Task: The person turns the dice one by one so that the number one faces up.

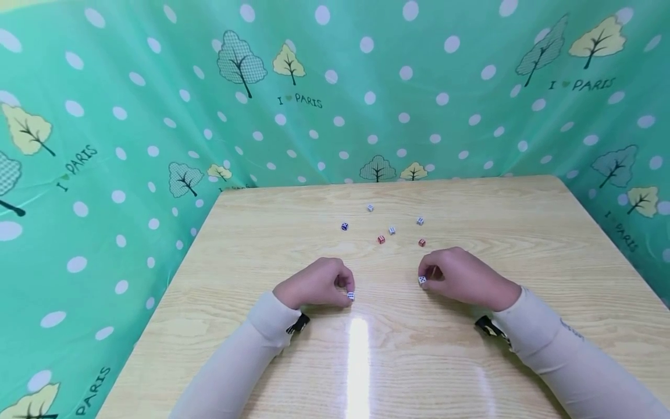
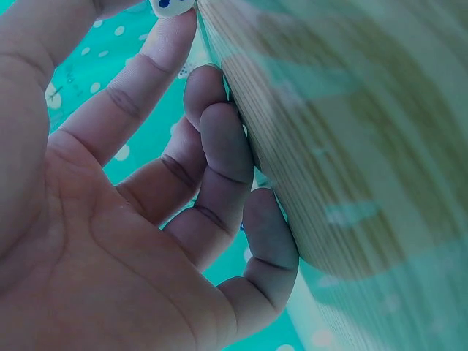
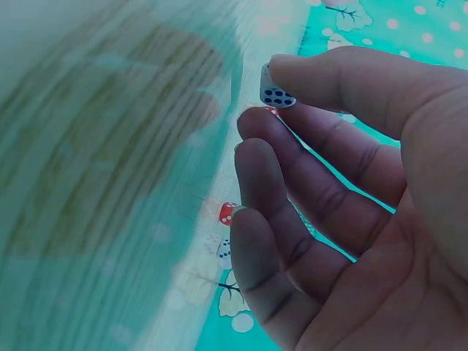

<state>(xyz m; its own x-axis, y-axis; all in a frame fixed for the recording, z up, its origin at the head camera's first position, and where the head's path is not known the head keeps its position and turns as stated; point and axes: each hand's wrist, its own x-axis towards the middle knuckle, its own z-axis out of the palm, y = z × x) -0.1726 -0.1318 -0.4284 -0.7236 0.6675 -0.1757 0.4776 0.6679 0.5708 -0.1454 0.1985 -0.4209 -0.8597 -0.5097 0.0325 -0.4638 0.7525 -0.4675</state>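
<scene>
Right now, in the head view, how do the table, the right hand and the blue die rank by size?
Largest to smallest:
1. Table
2. Right hand
3. Blue die, far smaller than the hand
</scene>
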